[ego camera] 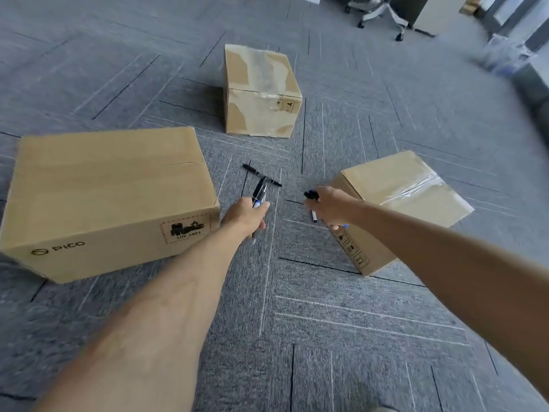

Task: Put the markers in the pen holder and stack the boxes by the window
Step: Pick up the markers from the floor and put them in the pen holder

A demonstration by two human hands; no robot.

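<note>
Three cardboard boxes stand on the grey carpet: a large one (pixel 110 197) at left, a taped one (pixel 261 90) further back, and a third (pixel 404 203) at right. My left hand (pixel 246 217) grips a few markers (pixel 260 191), their black ends pointing away from me. My right hand (pixel 329 205) holds more markers (pixel 311 195), with a white one (pixel 313 216) sticking out below the fingers. One black marker (pixel 261 175) lies loose on the carpet just beyond both hands. No pen holder is in view.
An office chair base (pixel 383 13) stands at the far back. A blurred clear bag or bin (pixel 505 55) sits at the far right near a bright wall. Open carpet lies between and in front of the boxes.
</note>
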